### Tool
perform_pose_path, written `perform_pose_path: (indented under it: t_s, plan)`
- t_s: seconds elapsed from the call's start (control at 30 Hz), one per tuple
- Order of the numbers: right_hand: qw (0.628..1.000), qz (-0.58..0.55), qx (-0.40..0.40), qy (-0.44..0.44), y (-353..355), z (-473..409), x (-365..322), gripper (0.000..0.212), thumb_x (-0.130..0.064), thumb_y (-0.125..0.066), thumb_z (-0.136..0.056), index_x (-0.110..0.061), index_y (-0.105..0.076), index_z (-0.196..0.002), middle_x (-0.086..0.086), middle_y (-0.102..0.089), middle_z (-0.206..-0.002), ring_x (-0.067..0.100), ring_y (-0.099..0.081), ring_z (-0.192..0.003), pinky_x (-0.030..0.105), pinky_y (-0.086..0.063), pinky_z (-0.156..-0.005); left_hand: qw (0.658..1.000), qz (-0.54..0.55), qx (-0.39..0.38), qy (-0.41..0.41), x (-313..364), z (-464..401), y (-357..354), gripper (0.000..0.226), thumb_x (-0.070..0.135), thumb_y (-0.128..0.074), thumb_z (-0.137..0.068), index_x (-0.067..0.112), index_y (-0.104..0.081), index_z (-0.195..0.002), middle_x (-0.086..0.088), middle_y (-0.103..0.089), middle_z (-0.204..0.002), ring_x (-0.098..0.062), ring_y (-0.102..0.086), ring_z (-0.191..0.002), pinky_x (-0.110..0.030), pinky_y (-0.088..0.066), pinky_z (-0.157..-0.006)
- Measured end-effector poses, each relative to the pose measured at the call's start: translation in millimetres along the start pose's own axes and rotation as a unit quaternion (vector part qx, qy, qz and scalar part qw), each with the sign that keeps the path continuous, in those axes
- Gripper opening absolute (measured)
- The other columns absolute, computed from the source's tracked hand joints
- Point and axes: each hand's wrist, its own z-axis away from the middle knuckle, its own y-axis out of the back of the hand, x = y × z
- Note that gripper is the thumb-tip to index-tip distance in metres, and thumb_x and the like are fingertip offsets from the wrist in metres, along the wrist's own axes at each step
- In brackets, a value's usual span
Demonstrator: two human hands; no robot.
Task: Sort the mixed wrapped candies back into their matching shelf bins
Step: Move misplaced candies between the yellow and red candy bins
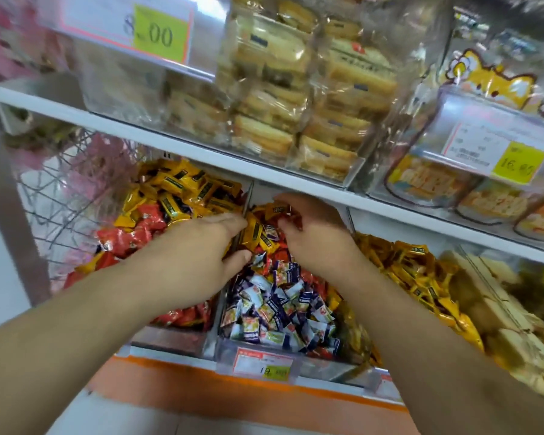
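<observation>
Both forearms reach up from the bottom of the view toward the lower shelf, whose orange front edge (pixel 201 381) runs just under them. Left hand (pixel 198 259) lies palm down across the clear divider (pixel 244 215) between two bins, fingers fairly straight and loosely together, their tips touching yellow candies (pixel 255 233) at the back of the middle bin (pixel 230 350). Right hand (pixel 308 227) is deeper in that same bin, near the shelf's back edge, fingers curled down into the yellow and red wrappers — whether it grips one I cannot tell. Just in front of both hands, toward the bin's front wall, lies a heap of blue-and-white candies (pixel 280 309). To the left, the neighbouring bin holds yellow candies at the back and red candies (pixel 132 233) in front — partly under the left wrist. Packaged biscuits (pixel 296 98) sit on the upper shelf.
</observation>
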Motion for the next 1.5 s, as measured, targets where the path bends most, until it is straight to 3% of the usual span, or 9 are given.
perform_pose_path:
  t_s: [0.1,0.2,0.5,0.63,0.9,1.07,1.33,1.43,1.5]
  plan:
    - [0.997,-0.031,-0.058,-0.048,-20,-36,4,0.037,-0.027,-0.055,-0.105,-0.042,-0.058,-0.139,-0.011,-0.058,-0.143,0.018,-0.067,-0.102,0.033,-0.057,-0.086,1.0,0.018,0.006,0.004,-2,0,-1,0.065,0.052,-0.048,-0.103,0.029,-0.03,-0.16,0.014,-0.024,-0.167,-0.011,-0.029,-0.152,-0.027,-0.024,-0.123]
    - [0.997,-0.003,-0.074,-0.031,-35,-53,11,0.035,-0.024,-0.054,-0.104,-0.043,-0.064,-0.132,-0.01,-0.062,-0.139,0.016,-0.065,-0.111,0.033,-0.053,-0.094,1.0,0.026,0.008,0.005,-1,-1,-1,0.064,0.051,-0.049,-0.103,0.029,-0.03,-0.16,0.013,-0.023,-0.168,-0.011,-0.028,-0.152,-0.029,-0.026,-0.124]
    - [0.989,-0.121,0.026,-0.087,-33,-44,16,0.022,-0.02,-0.062,-0.1,-0.037,-0.077,-0.102,-0.022,-0.071,-0.105,-0.004,-0.063,-0.09,0.006,-0.044,-0.075,0.999,0.046,0.007,0.005,2,0,2,0.064,0.049,-0.051,-0.103,0.028,-0.03,-0.16,0.012,-0.024,-0.168,-0.01,-0.028,-0.152,-0.025,-0.026,-0.12]
    - [0.964,-0.235,0.088,-0.087,-10,-8,13,0.014,-0.021,-0.071,-0.096,-0.029,-0.079,-0.105,-0.017,-0.076,-0.103,-0.011,-0.062,-0.073,0.013,-0.046,-0.072,0.998,0.057,0.029,0.003,7,3,4,0.061,0.044,-0.055,-0.102,0.026,-0.036,-0.157,0.011,-0.033,-0.164,-0.012,-0.036,-0.148,-0.026,-0.033,-0.117]
    - [0.914,-0.386,0.089,-0.088,37,94,-4,0.02,-0.011,-0.075,-0.092,-0.026,-0.081,-0.104,-0.009,-0.079,-0.099,0.009,-0.074,-0.096,0.025,-0.059,-0.084,0.978,0.196,0.058,-0.044,52,13,5,0.061,0.044,-0.07,-0.093,0.049,-0.042,-0.148,0.024,-0.054,-0.14,-0.001,-0.053,-0.126,-0.023,-0.043,-0.105]
    - [0.87,-0.465,0.074,-0.146,40,119,-2,0.014,-0.013,-0.073,-0.093,-0.019,-0.077,-0.105,0.003,-0.079,-0.094,0.025,-0.075,-0.083,0.032,-0.062,-0.076,0.959,0.273,0.045,-0.056,82,18,-10,0.015,0.038,-0.07,-0.095,0.046,-0.068,-0.108,0.024,-0.071,-0.105,0.005,-0.061,-0.105,-0.035,-0.055,-0.097]
    - [0.907,-0.374,0.099,-0.166,66,134,44,0.012,-0.022,-0.083,-0.086,-0.03,-0.077,-0.092,-0.006,-0.077,-0.093,0.014,-0.072,-0.093,0.037,-0.058,-0.082,0.962,0.266,0.054,0.012,104,18,-21,0.03,0.048,-0.076,-0.087,0.04,-0.072,-0.115,0.025,-0.066,-0.101,0.0,-0.061,-0.102,-0.03,-0.052,-0.096]
    - [0.904,-0.331,0.161,-0.215,83,131,80,0.018,-0.038,-0.078,-0.09,-0.031,-0.075,-0.106,-0.007,-0.076,-0.101,0.015,-0.07,-0.1,0.04,-0.056,-0.083,0.966,0.253,0.046,0.031,109,16,-23,0.046,0.05,-0.076,-0.085,0.04,-0.065,-0.129,0.029,-0.057,-0.097,0.011,-0.06,-0.084,-0.019,-0.047,-0.08]
    - [0.948,-0.155,0.156,-0.228,90,130,102,0.038,-0.047,-0.07,-0.094,-0.027,-0.067,-0.127,-0.006,-0.072,-0.115,0.011,-0.067,-0.095,0.036,-0.054,-0.083,0.965,0.257,0.03,0.036,113,14,-27,0.045,0.049,-0.077,-0.084,0.039,-0.066,-0.127,0.027,-0.057,-0.093,0.013,-0.06,-0.081,-0.02,-0.05,-0.078]
